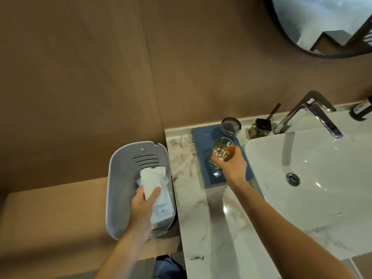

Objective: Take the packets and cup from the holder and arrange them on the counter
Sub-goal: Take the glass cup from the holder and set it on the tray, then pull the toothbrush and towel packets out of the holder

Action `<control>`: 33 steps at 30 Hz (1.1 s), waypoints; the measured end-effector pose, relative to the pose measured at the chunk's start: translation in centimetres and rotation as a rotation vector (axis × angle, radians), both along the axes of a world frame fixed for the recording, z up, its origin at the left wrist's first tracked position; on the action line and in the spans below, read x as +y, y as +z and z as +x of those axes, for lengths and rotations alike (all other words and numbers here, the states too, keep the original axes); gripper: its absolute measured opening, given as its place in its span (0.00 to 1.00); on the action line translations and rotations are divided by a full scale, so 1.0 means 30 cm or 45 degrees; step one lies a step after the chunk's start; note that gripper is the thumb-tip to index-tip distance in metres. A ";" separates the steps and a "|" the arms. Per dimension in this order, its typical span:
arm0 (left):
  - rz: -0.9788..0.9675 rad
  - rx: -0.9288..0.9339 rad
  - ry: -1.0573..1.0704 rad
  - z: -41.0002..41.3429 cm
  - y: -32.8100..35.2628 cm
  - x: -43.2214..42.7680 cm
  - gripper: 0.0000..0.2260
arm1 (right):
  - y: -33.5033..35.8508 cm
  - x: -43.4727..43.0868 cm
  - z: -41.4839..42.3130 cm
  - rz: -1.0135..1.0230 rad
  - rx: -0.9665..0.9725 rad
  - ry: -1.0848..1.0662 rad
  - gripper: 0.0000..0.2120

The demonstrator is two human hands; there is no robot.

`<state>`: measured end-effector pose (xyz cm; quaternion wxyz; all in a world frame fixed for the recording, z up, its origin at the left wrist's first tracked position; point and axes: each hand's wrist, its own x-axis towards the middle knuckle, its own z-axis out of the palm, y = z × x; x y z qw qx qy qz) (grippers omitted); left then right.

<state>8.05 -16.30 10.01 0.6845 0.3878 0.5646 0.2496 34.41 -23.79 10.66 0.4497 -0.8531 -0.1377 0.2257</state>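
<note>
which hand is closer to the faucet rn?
Right. The right hand holds a glass cup over the blue mat, just left of the faucet; the left hand is far left, gripping a packet in the holder.

A bathroom, plainly: a white basin (314, 178) with chrome tap (314, 111) set in a marble counter (217, 218), a round mirror (322, 25) on the brown wall, perhaps a hotel's.

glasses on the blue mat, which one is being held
The clear amber-tinted glass, gripped by the right hand over the blue mat. The dark round glass stands untouched at the mat's back edge.
</note>
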 end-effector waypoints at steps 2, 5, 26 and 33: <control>-0.046 0.015 0.035 0.032 -0.032 -0.011 0.07 | -0.032 -0.008 0.004 0.021 -0.005 -0.009 0.34; -0.128 0.009 0.051 0.097 -0.080 -0.009 0.06 | -0.067 -0.010 0.017 0.041 0.033 0.026 0.35; 0.331 0.359 -0.284 0.242 -0.234 0.145 0.17 | -0.050 -0.228 -0.365 0.023 0.042 0.386 0.21; 0.719 0.779 -0.190 -0.236 -0.263 0.379 0.22 | -0.149 0.058 -0.566 0.005 0.100 0.711 0.16</control>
